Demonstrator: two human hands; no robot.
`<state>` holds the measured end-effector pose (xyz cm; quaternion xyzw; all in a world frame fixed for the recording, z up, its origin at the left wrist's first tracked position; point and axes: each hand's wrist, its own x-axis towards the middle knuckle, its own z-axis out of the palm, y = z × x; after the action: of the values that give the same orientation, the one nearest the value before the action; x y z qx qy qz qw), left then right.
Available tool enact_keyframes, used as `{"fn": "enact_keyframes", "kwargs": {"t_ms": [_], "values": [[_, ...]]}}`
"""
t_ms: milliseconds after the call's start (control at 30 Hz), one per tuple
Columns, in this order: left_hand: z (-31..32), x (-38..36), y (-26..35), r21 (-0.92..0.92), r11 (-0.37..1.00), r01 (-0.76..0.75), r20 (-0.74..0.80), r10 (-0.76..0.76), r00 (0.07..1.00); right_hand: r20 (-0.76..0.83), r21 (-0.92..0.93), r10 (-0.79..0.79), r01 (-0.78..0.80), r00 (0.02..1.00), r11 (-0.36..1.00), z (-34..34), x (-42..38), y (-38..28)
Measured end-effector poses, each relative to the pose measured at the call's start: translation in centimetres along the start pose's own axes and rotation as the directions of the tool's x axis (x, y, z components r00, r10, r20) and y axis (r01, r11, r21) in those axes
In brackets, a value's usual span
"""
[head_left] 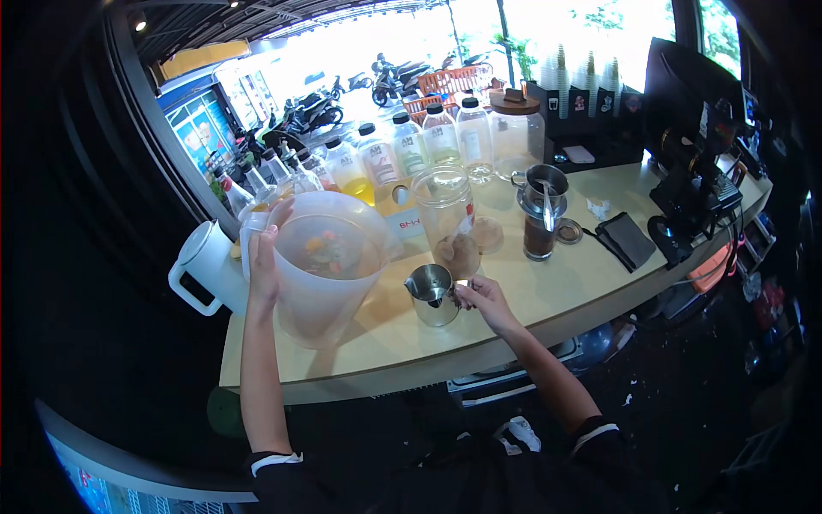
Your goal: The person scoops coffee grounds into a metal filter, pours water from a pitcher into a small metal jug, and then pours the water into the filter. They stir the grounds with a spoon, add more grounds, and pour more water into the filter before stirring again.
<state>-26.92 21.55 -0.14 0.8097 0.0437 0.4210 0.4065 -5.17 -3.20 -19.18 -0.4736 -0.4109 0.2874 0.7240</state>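
Observation:
A large translucent plastic pitcher [330,295] stands at the left of the counter, with my left hand [265,267] wrapped round its handle. Colourful pieces show inside it, too blurred to name. To its right is a metal jug [435,304] with a spout, and my right hand [484,301] pinches its handle. Whether the jug touches the counter I cannot tell. Just behind it stands a clear jar [445,214] with brown contents at the bottom.
A white jug [214,265] stands left of the pitcher. Labelled bottles [375,158] line the back edge. Right of the jar are a glass of dark drink [539,238], a dark cloth [627,242] and a black machine [698,188]. The counter [514,300] curves along the front.

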Motion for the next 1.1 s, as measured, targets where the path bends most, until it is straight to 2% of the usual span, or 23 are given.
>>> {"fn": "enact_keyframes", "kwargs": {"t_ms": [133,200,333,400,600,733,833,900,1033,1100], "values": [[0.2,0.2,-0.6,-0.093,0.996,0.010,-0.100,-0.020,0.995,-0.023,0.008,0.003,-0.002,1.000,1.000,0.0,0.0,0.2],[0.2,0.2,-0.8,-0.241,0.968,0.074,-0.148,-0.112,0.983,-0.026,0.005,0.012,-0.012,1.000,1.000,0.0,0.1,0.4],[-0.4,0.1,-2.2,-0.316,0.944,0.100,-0.221,-0.176,0.959,-0.021,0.025,0.005,-0.004,1.000,1.000,-0.2,0.1,0.8],[-0.7,-0.2,-2.6,-0.328,0.931,0.160,-0.302,-0.264,0.916,-0.017,0.025,-0.002,0.002,1.000,1.000,-0.3,0.2,0.6],[-0.8,-2.3,-5.0,-0.475,0.868,0.145,-0.318,-0.323,0.891,-0.021,-0.030,0.010,-0.010,1.000,0.999,-0.4,0.3,1.0],[-0.8,-3.1,-6.0,-0.469,0.870,0.148,-0.317,-0.322,0.892,-0.042,-0.023,0.015,-0.015,0.999,1.000,-0.4,0.1,1.1],[0.5,-4.4,-6.4,-0.478,0.875,0.076,-0.369,-0.279,0.886,-0.049,-0.003,0.012,-0.012,0.999,1.000,-0.1,0.1,0.7],[1.9,-6.3,-6.9,-0.405,0.913,-0.037,-0.472,-0.174,0.864,-0.059,0.014,0.008,-0.007,0.998,1.000,-0.2,0.1,0.8],[4.1,-9.5,-8.1,-0.345,0.937,0.053,-0.494,-0.229,0.838,-0.060,0.039,0.011,-0.009,0.998,0.999,-0.5,0.2,1.2],[5.1,-9.9,-5.4,-0.183,0.981,0.064,-0.549,-0.156,0.821,-0.060,0.072,0.026,-0.022,0.998,0.997,-0.5,0.3,1.1]]}}
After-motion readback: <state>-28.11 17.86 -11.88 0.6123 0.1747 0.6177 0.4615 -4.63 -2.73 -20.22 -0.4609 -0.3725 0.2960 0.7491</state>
